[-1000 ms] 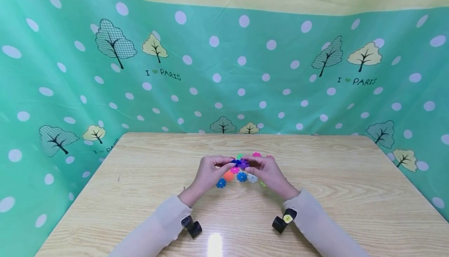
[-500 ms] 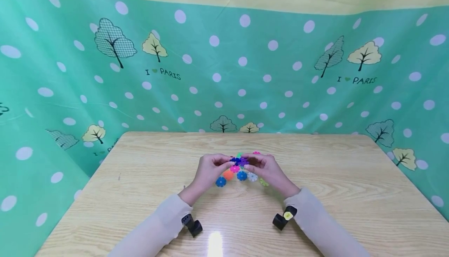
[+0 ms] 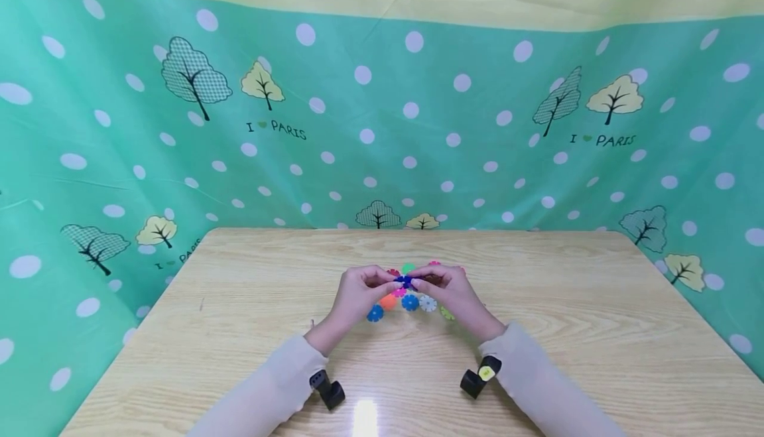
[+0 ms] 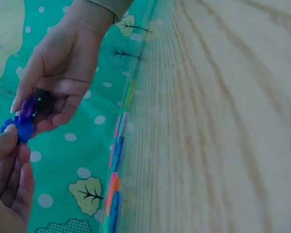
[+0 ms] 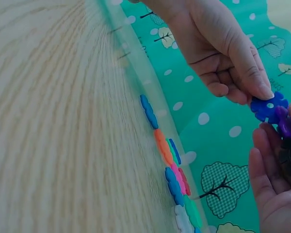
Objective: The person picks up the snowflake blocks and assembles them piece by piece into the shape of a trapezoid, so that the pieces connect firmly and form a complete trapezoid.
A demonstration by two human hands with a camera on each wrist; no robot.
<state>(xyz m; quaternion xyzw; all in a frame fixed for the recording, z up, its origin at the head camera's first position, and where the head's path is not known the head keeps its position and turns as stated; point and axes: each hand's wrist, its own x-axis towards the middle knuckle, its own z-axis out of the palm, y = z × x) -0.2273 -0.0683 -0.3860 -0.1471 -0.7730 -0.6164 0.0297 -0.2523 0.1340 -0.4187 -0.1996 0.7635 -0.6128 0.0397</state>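
— Head view first: what are your hands doing?
— My left hand (image 3: 358, 293) and right hand (image 3: 449, 291) meet above the table (image 3: 567, 331), fingertips almost touching. Between them sits a blue disc (image 3: 404, 280); the purple disc is mostly hidden by my fingers here. Loose discs (image 3: 409, 302) lie on the wood just under and behind my hands: blue, orange, white, pink, green.
— And the left wrist view?
— My left thumb and fingers pinch the blue disc (image 4: 20, 130) at the lower left. My right hand (image 4: 63, 68) comes in from above, fingers curled round the purple disc (image 4: 28, 108), which touches the blue one. The loose discs (image 4: 117, 160) show edge-on along the table (image 4: 223, 121).
— Right wrist view?
— My left hand (image 5: 218, 48) reaches down from the top, thumb and fingers pinching the blue disc (image 5: 267, 108). My right hand (image 5: 276, 179) holds the purple disc (image 5: 284, 122) against it, edge to edge. I cannot tell whether they are slotted together. The loose discs (image 5: 172, 170) lie in a row on the table (image 5: 53, 121), well apart from both hands.
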